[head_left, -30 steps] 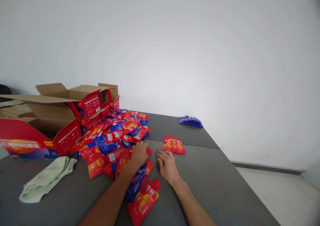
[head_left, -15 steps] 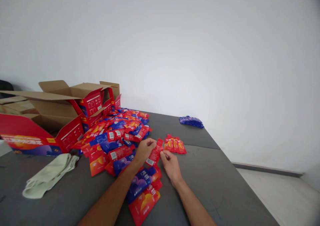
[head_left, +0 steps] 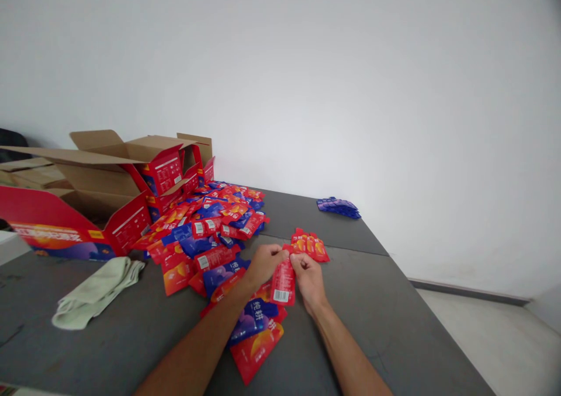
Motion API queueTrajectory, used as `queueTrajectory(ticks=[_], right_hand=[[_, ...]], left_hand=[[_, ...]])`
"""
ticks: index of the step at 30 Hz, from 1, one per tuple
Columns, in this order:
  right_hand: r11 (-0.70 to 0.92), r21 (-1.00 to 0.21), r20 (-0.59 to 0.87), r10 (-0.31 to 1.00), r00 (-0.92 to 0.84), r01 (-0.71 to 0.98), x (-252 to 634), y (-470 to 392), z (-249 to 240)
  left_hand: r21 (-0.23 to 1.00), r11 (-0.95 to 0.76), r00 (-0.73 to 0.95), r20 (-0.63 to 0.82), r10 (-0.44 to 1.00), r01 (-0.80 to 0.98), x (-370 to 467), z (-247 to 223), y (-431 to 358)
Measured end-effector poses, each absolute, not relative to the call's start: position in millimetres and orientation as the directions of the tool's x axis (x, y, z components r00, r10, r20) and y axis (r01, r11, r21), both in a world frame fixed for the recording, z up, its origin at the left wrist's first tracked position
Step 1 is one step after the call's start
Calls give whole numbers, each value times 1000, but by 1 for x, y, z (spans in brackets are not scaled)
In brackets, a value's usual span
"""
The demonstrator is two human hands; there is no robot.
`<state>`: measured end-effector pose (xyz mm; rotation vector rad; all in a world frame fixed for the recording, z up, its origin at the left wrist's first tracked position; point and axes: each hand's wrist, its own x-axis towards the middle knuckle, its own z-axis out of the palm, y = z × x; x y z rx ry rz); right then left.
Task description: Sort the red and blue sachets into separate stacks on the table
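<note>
One red packet (head_left: 283, 282) is held up just above the gray table (head_left: 372, 314), its barcode side facing up. The left hand (head_left: 263, 264) and the right hand (head_left: 310, 274) both pinch its top edge, fingers closed on it. Just behind lies a small stack of red packets (head_left: 311, 246). To the left is a big heap of red and blue packets (head_left: 210, 226), too many to count. Farther back sit one pile of blue packets (head_left: 339, 207), open cardboard boxes (head_left: 109, 191) and one green cloth (head_left: 99, 291).
</note>
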<state>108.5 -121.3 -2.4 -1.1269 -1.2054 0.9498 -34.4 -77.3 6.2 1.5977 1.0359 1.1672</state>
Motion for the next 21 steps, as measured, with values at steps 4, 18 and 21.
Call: queueTrajectory(ticks=[4, 18, 21], right_hand=[[182, -983, 182, 978, 105, 7, 111, -123, 2], [215, -955, 243, 963, 118, 206, 116, -120, -1], [264, -930, 294, 952, 89, 256, 120, -119, -1]], left_hand=[[975, -212, 146, 199, 969, 74, -34, 8, -80], [910, -282, 3, 295, 955, 304, -29, -7, -85], [931, -279, 202, 234, 951, 235, -24, -8, -96]])
